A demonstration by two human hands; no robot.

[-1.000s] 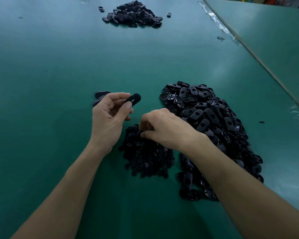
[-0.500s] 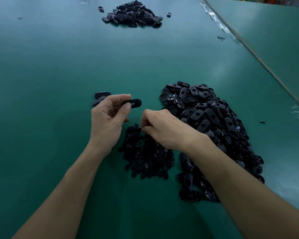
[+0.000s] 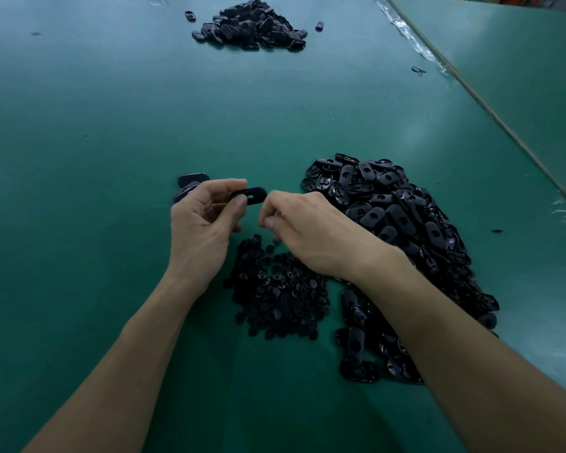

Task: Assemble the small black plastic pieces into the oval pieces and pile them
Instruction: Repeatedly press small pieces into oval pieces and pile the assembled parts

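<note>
Oval pieces (image 3: 192,182), two of them in black plastic, are lying on the green counter (image 3: 79,125) at the left, partly hidden behind the left hand (image 3: 203,223). That hand is hovering above the counter, its fingers (image 3: 241,201) pinching a single oval (image 3: 252,194) by one end, with the slot showing. Well beyond it, a far pile (image 3: 249,24) of black pieces is sitting near the counter's back edge. Below the hands, a heap of small pieces (image 3: 278,292) is lying on the counter. The right hand (image 3: 311,233) is hovering over that heap, its curled fingers (image 3: 268,222) pressing together just beside the single oval's free end. Whether they are pinching anything cannot be told. A big heap (image 3: 402,223) of ovals is spreading along the right.
</note>
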